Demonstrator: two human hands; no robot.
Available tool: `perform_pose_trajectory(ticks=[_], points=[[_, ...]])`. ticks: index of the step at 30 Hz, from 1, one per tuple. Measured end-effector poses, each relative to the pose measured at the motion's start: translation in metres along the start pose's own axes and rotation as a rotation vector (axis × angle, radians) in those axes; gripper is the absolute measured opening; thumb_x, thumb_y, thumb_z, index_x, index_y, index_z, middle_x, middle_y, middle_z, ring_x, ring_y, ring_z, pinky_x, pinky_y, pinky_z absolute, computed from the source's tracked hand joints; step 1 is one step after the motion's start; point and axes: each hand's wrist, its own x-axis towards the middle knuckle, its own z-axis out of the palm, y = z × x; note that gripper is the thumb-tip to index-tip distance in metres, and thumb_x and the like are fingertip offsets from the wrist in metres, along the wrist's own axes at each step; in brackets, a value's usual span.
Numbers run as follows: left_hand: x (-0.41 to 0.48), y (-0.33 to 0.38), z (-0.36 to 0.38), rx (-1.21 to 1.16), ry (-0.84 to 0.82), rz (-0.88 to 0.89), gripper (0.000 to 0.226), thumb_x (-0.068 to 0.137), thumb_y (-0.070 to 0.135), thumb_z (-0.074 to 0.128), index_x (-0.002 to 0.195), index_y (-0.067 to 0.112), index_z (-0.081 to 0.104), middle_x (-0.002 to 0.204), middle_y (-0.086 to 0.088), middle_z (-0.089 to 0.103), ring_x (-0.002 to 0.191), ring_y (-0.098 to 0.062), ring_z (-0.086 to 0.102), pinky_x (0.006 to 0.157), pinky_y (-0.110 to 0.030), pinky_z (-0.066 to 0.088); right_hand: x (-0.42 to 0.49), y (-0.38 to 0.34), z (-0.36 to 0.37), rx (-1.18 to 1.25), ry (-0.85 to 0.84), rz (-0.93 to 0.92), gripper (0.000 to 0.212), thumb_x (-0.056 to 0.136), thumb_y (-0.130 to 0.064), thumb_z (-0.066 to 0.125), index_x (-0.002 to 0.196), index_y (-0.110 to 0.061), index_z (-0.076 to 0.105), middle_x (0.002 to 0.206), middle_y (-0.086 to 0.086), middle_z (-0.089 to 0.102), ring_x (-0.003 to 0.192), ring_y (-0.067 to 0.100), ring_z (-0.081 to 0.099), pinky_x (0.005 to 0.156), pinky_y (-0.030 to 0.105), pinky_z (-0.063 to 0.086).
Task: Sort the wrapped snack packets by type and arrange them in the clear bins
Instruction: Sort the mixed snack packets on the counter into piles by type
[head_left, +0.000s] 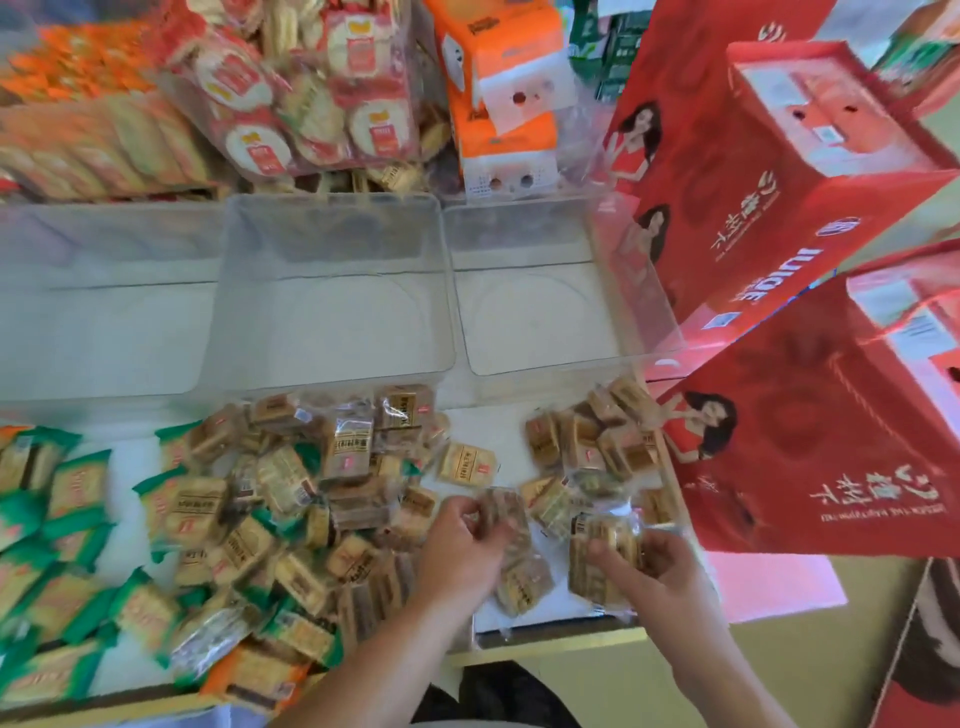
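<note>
Head view: the three clear bins (332, 322) appear empty, so no sorted packets are placed yet. Mixed snack packets (291, 493) lie heaped on the desk (498, 426). The left hand (462, 551) pinches one brown packet (506, 512) in curled fingers. The right hand (665, 566) has its fingers clamped round a packet stack (602, 551).

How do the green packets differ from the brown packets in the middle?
The green packets have green-edged wrappers; the brown packets have clear film with dark labels. The green packets lie mostly left; brown packets fill centre and right. The left hand and right hand grip brown packets, no green packets. Both kinds lie loose on the table, none in the clear bins.
</note>
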Motion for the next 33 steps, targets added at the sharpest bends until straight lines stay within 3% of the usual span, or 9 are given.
perform_pose_trajectory(ticks=[4,8,11,13,16,19,24,28,33], points=[[0.051,0.026,0.016,0.072,0.166,0.104,0.031,0.097,0.034,0.069,0.121,0.02,0.056,0.107,0.005,0.07,0.082,-0.008,0.066,0.066,-0.027,0.053,0.013,-0.007,-0.016,-0.011,0.009,-0.042,0.05,0.071,-0.044,0.089,0.1,-0.024,0.053,0.094,0.002,0.065,0.084,0.019,0.064,0.07,0.036,0.051],[0.082,0.034,0.026,0.314,0.013,0.098,0.049,0.099,0.029,0.063,0.145,0.015,0.052,0.139,-0.003,0.061,0.116,-0.023,0.063,0.089,-0.026,0.051,0.029,0.002,-0.037,-0.089,0.128,-0.056,0.061,0.076,-0.04,0.088,0.114,-0.015,0.047,0.097,0.002,0.064,0.081,0.017,0.064,0.069,0.037,0.052],[0.076,0.028,0.028,0.364,0.025,0.134,0.051,0.099,0.031,0.062,0.146,0.014,0.051,0.144,-0.005,0.057,0.124,-0.025,0.059,0.104,-0.037,0.05,0.046,0.007,-0.047,-0.246,0.197,-0.082,0.061,0.083,-0.04,0.082,0.12,-0.015,0.041,0.098,0.003,0.061,0.075,0.018,0.061,0.063,0.033,0.046],[0.064,0.023,0.029,0.344,0.027,0.157,0.047,0.1,0.031,0.063,0.143,0.016,0.054,0.141,-0.001,0.058,0.12,-0.02,0.06,0.101,-0.032,0.048,0.062,0.009,-0.048,-0.318,0.171,-0.084,0.06,0.084,-0.042,0.08,0.125,-0.015,0.043,0.101,0.003,0.06,0.081,0.022,0.06,0.072,0.035,0.047],[0.038,0.016,0.031,0.235,-0.027,0.16,0.035,0.099,0.03,0.066,0.132,0.022,0.061,0.127,0.006,0.064,0.093,-0.006,0.064,0.076,-0.017,0.047,0.084,0.01,-0.046,-0.286,0.116,-0.101,0.061,0.089,-0.037,0.076,0.139,-0.016,0.048,0.108,-0.001,0.059,0.094,0.022,0.057,0.082,0.032,0.046],[0.015,0.007,0.03,0.177,-0.034,0.18,0.021,0.098,0.031,0.067,0.119,0.031,0.062,0.111,0.011,0.066,0.086,0.001,0.065,0.062,-0.006,0.043,0.099,0.01,-0.047,-0.261,0.056,-0.095,0.063,0.089,-0.044,0.075,0.142,-0.02,0.052,0.118,0.002,0.065,0.105,0.023,0.06,0.09,0.038,0.052],[-0.012,-0.019,0.021,0.138,0.028,0.192,0.023,0.098,0.028,0.067,0.121,0.029,0.065,0.116,0.015,0.064,0.102,0.0,0.062,0.079,-0.014,0.047,0.102,0.014,-0.046,-0.152,-0.013,-0.041,0.077,0.085,-0.052,0.077,0.149,-0.023,0.046,0.129,-0.002,0.058,0.117,0.025,0.057,0.102,0.046,0.051],[-0.034,-0.052,0.013,0.15,0.073,0.176,0.021,0.098,0.024,0.068,0.119,0.027,0.069,0.11,0.014,0.069,0.099,0.0,0.064,0.086,-0.02,0.052,0.096,0.031,-0.04,-0.438,0.039,-0.145,0.082,0.083,-0.072,0.062,0.149,-0.026,0.042,0.134,0.01,0.059,0.121,0.034,0.055,0.102,0.049,0.049],[-0.057,-0.097,0.012,0.192,0.06,0.123,0.015,0.097,0.029,0.068,0.111,0.034,0.068,0.101,0.014,0.07,0.094,-0.004,0.066,0.087,-0.028,0.055,0.078,0.042,-0.042,-0.29,0.134,-0.179,0.083,0.084,-0.055,0.077,0.15,-0.018,0.044,0.147,0.006,0.053,0.133,0.03,0.051,0.108,0.046,0.044]])
